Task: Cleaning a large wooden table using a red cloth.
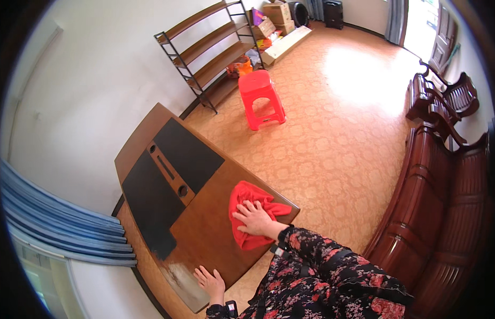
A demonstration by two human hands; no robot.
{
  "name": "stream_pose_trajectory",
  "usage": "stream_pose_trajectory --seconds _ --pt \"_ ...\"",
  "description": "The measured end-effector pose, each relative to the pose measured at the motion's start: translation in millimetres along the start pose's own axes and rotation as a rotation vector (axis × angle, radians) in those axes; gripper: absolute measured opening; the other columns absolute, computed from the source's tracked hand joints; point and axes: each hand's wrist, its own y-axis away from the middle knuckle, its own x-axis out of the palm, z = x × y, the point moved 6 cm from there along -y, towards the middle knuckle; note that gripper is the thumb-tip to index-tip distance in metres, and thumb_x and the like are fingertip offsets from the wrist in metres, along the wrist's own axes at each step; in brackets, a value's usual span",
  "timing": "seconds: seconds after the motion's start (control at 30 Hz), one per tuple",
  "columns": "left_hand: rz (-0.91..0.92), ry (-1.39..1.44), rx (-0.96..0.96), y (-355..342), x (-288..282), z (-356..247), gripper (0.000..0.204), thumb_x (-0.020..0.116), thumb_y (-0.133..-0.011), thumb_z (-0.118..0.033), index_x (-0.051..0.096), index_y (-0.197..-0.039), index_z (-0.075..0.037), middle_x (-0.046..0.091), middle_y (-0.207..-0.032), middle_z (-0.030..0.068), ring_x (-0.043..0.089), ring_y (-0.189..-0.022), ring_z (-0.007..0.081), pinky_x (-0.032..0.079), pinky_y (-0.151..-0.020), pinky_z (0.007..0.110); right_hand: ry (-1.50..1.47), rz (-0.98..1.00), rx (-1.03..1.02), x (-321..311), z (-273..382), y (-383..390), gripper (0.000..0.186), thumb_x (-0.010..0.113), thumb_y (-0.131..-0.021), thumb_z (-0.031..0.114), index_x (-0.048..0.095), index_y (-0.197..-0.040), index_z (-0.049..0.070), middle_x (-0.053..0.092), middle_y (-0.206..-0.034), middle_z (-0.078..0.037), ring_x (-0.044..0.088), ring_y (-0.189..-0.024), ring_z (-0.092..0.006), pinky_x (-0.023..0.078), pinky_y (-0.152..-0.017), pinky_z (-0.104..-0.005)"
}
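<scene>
A brown wooden table (202, 242) with black panels (191, 154) on its top stands in front of me. My right hand (253, 219) lies on a bunched red cloth (247, 192) near the table's right edge. Its fingers are spread over the cloth rather than wrapped round it. The palm's underside is hidden. Lower down, at the table's near end, my left hand (209, 283) rests with its fingers apart and nothing in it. Beside it, a pale shiny patch (182, 282) shows at the table's near left corner.
A red plastic stool (261, 98) stands beyond the table. Behind it are a wooden shelf rack (207, 50) and cardboard boxes (278, 11). A dark wooden bench (425, 212) runs along the right. Blue curtains (66, 212) hang at the left. Patterned tan floor (332, 159) lies between.
</scene>
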Motion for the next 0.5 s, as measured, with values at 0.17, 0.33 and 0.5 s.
stream_pose_trajectory --seconds 0.17,0.33,0.5 --pt "0.021 -0.028 -0.046 -3.4 1.2 -14.7 0.069 0.044 -0.095 -0.04 0.023 -0.148 -0.001 0.016 -0.154 0.0261 0.012 -0.143 0.0432 0.018 -0.11 0.057 0.051 -0.07 0.064 -8.2 -44.0 -33.8 0.06 0.057 -0.083 0.054 0.051 -0.131 0.02 0.047 -0.135 -0.007 0.036 -0.13 -0.0295 0.03 -0.101 -0.0525" --pt "-0.105 -0.003 -0.016 2.2 0.1 -13.9 0.068 0.046 -0.094 -0.039 0.028 -0.146 0.0 0.019 -0.153 0.0266 0.015 -0.142 0.0433 0.02 -0.109 0.057 0.087 -0.164 0.156 -16.2 -58.5 -8.8 0.058 0.06 -0.081 0.051 0.052 -0.129 0.02 0.047 -0.133 -0.006 0.037 -0.129 -0.0288 0.029 -0.103 -0.0501" --pt "-0.082 0.085 0.036 1.4 -1.9 -14.3 0.068 0.048 -0.092 -0.042 0.032 -0.144 -0.001 0.023 -0.151 0.0269 0.018 -0.141 0.0435 0.022 -0.108 0.058 0.124 -0.224 0.403 -24.0 -59.5 23.9 0.058 0.063 -0.08 0.047 0.051 -0.129 0.018 0.045 -0.137 -0.008 0.035 -0.132 -0.0308 0.029 -0.103 -0.0501"
